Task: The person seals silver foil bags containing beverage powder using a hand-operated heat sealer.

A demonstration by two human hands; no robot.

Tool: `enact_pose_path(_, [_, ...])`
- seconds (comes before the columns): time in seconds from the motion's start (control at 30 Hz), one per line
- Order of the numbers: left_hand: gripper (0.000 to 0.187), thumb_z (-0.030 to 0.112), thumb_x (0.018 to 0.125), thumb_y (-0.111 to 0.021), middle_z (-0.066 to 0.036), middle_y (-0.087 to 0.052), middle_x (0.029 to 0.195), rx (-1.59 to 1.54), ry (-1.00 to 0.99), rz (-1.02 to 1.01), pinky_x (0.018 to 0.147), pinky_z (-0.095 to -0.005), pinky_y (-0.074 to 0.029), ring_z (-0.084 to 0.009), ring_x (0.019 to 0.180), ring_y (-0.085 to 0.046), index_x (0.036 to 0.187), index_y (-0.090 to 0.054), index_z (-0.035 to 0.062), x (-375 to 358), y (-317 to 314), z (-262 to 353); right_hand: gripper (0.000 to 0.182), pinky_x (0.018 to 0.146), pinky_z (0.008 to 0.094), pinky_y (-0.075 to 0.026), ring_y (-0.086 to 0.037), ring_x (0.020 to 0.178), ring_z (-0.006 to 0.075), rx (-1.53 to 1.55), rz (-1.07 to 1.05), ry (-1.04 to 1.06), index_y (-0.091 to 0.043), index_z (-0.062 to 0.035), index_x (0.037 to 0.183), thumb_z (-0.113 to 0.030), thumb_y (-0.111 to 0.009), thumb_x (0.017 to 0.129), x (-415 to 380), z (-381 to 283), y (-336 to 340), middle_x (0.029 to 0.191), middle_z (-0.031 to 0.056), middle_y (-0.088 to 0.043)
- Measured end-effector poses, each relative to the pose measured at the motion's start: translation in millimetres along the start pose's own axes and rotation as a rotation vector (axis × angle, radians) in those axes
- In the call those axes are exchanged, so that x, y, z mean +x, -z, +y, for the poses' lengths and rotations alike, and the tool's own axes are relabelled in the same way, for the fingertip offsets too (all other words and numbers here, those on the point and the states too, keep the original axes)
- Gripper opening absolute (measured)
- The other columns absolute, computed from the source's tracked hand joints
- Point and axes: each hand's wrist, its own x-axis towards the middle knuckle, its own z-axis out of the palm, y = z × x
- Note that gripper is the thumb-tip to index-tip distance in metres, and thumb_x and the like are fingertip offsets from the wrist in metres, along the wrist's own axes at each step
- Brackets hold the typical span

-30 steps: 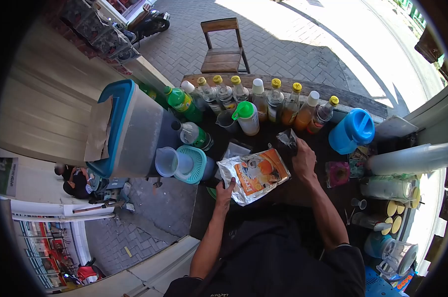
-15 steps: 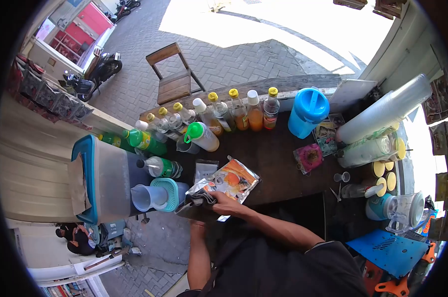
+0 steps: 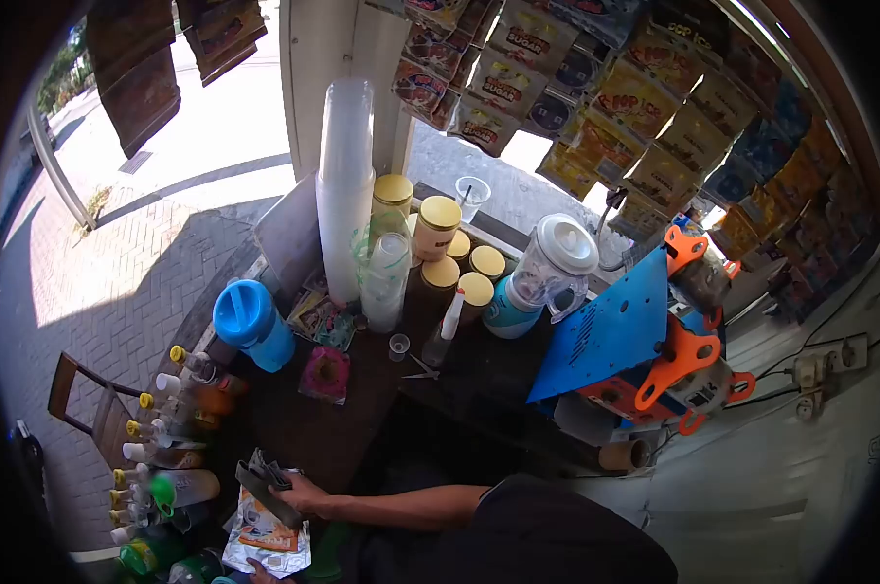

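Observation:
My right hand (image 3: 306, 494) is closed round a dark, folded, cloth-like item (image 3: 270, 494), held over the upper part of a silver and orange foil packet (image 3: 265, 535). At the bottom edge of the view, the fingers of my left hand (image 3: 262, 572) are bent over the packet's lower edge; the rest of that hand is out of view. The packet lies beside a row of bottles with yellow and white caps (image 3: 158, 455). A green-capped bottle (image 3: 182, 490) stands just left of it.
A blue jug (image 3: 253, 321), a pink packet (image 3: 325, 375) and tall stacked plastic cups (image 3: 345, 195) are on the dark table (image 3: 294, 428). Further right are yellow-lidded jars (image 3: 437, 229), a blender (image 3: 547, 268) and a blue and orange machine (image 3: 615, 341). Sachets (image 3: 634, 97) hang above.
The view has swung to the right, bringing the machine and hanging sachets into sight. The dark item is still in my right hand; my left hand has moved from it to the packet's lower edge.

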Motion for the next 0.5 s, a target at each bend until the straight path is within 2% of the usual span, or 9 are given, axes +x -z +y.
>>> enact_pose_path(0.03, [0.044,0.035,0.093,-0.056,-0.021,-0.059,0.089,0.002,-0.009,-0.017,0.066,-0.0405,-0.045,-0.0284,0.07,-0.049,0.102,-0.057,-0.0083,31,12,-20,0.045,0.09,0.031,-0.041,-0.054,0.103,0.0176,0.008,0.014,0.009,-0.051,-0.0052,0.127,-0.032,-0.056,0.091,1,0,4,0.112,0.011,-0.061])
enact_pose_path(0.1, [0.057,0.04,0.093,-0.051,-0.019,-0.054,0.126,0.571,-0.922,-0.148,0.105,-0.0436,-0.036,-0.0345,0.119,-0.049,0.141,-0.037,0.0127,116,42,-97,0.046,0.09,0.0314,-0.041,-0.053,0.104,0.0168,-0.069,0.0,0.033,-0.051,-0.0053,0.127,-0.033,-0.056,0.091,-2,-12,10,0.112,0.0109,-0.061])
enact_pose_path(0.13, [0.057,0.04,0.093,-0.051,-0.019,-0.054,0.126,0.587,-0.921,-0.13,0.105,-0.0436,-0.036,-0.0345,0.119,-0.049,0.141,-0.037,0.0127,80,29,-38,0.045,0.089,0.031,-0.041,-0.053,0.102,0.0158,-0.063,-0.004,0.079,-0.052,-0.005,0.126,-0.032,-0.056,0.091,-4,-20,16,0.111,0.0095,-0.061])
enact_pose_path(0.17, [0.052,0.042,0.095,-0.047,-0.019,-0.053,0.118,-0.043,-0.257,-0.272,0.091,-0.0429,-0.048,-0.0301,0.104,-0.059,0.124,-0.042,-0.0019,19,0,54,0.044,0.088,0.0306,-0.041,-0.053,0.1,0.0147,-0.055,-0.049,0.112,-0.052,-0.0047,0.125,-0.032,-0.057,0.091,-10,-30,18,0.109,0.0081,-0.061])
enact_pose_path(0.2, [0.055,0.045,0.096,-0.043,-0.017,-0.054,0.114,-0.315,0.041,-0.285,0.089,-0.0421,-0.048,-0.0295,0.103,-0.059,0.125,-0.04,-0.0016,-14,-24,123,0.037,0.086,0.0293,-0.042,-0.051,0.096,0.0122,-0.019,-0.066,0.172,-0.055,-0.0035,0.121,-0.027,-0.057,0.092,-11,-35,20,0.105,0.0048,-0.061])
enact_pose_path(0.23, [0.05,0.041,0.098,-0.041,-0.018,-0.051,0.119,-0.39,0.138,-0.308,0.083,-0.0372,-0.048,-0.0278,0.105,-0.056,0.121,-0.047,-0.0035,-42,-38,177,0.031,0.083,0.0278,-0.043,-0.051,0.092,0.0097,-0.055,-0.017,0.239,-0.057,-0.0023,0.116,-0.022,-0.057,0.092,-21,-50,21,0.099,0.0028,-0.062])
enact_pose_path(0.33, [0.05,0.044,0.099,-0.038,-0.007,-0.061,0.098,-0.03,-0.104,-0.24,0.078,-0.0277,-0.044,-0.0153,0.082,-0.056,0.102,-0.059,-0.0009,-32,-50,190,0.026,0.076,0.0265,-0.045,-0.052,0.084,0.0073,-0.106,-0.017,0.4,-0.059,-0.0016,0.113,-0.015,-0.06,0.09,-35,-85,25,0.092,0.0003,-0.062])
enact_pose_path(0.37, [0.05,0.045,0.099,-0.038,-0.005,-0.062,0.092,-0.181,0.052,-0.46,0.075,-0.0273,-0.046,-0.0133,0.08,-0.057,0.102,-0.059,-0.0004,-39,-54,214,0.025,0.076,0.0248,-0.045,-0.053,0.082,0.0059,-0.061,-0.027,0.402,-0.059,-0.0016,0.112,-0.011,-0.06,0.089,-35,-91,23,0.091,-0.0005,-0.062])
enact_pose_path(0.5, [0.044,0.04,0.1,-0.035,-0.006,-0.064,0.102,-0.461,0.187,-0.591,0.076,-0.0306,-0.053,-0.0158,0.088,-0.064,0.115,-0.056,0.0043,-18,-66,208,0.028,0.08,0.025,-0.045,-0.054,0.087,0.0063,-0.201,-0.053,0.529,-0.058,-0.0012,0.114,-0.003,-0.058,0.086,-1,-84,19,0.095,0.0001,-0.063])
